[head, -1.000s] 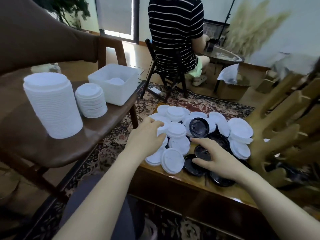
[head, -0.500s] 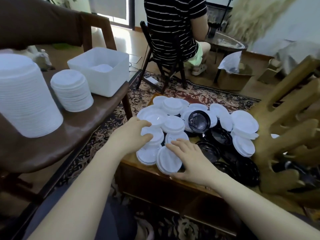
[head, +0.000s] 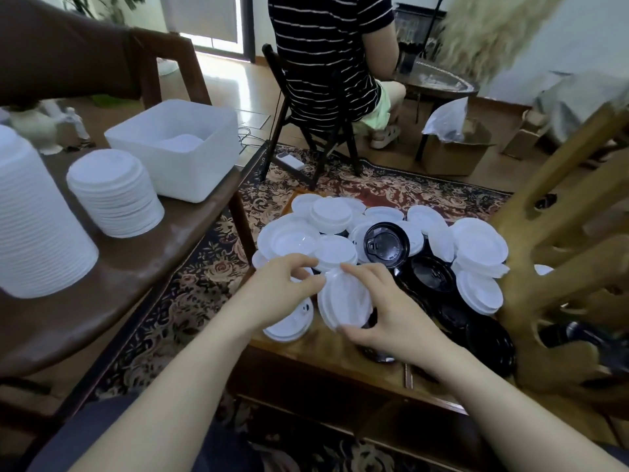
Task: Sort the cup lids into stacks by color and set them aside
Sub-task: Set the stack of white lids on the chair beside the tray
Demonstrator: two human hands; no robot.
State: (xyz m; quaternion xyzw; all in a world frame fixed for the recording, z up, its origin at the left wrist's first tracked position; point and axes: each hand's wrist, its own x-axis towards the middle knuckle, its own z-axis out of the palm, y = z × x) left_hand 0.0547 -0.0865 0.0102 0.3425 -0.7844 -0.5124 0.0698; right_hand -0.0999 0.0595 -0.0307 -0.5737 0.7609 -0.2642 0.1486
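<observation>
Stacks of white lids point(head: 115, 192) stand sorted on the side tabletop point(head: 143, 267) at left, presumably parked there to keep finished colour piles apart from the heap. Next, the left hand point(head: 279, 294) pinches the edge of a tilted white lid point(head: 345, 301), which the right hand point(head: 391, 321) grips from the other side, likely to steady it for stacking. Rightward, black lids point(head: 432, 277) lie half buried; their count is unclear.

Soft daylight from the far doorway point(head: 207, 18); floor glare, edges warped and blurred.
</observation>
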